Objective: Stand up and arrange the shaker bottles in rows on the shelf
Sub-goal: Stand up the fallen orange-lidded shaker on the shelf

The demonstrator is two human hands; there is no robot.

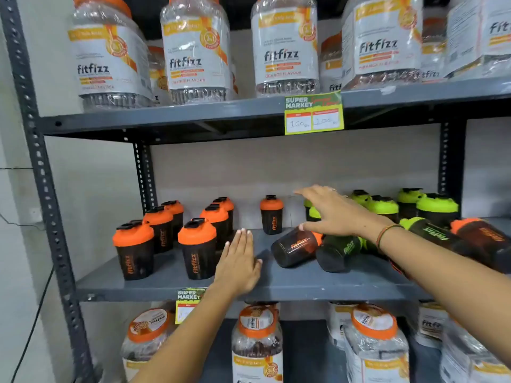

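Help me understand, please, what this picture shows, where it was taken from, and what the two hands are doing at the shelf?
No machine here: a person wears a camera on the head, looking forward and down at a store rack. The middle shelf carries shaker bottles. Orange-lidded ones stand upright in rows on the left, green-lidded ones stand at the back right. Several lie tipped over, including an orange-lidded bottle. The right hand reaches over it, thumb touching it, not gripping. The left hand hovers open, holding nothing. Large jars fill the shelves above and below.
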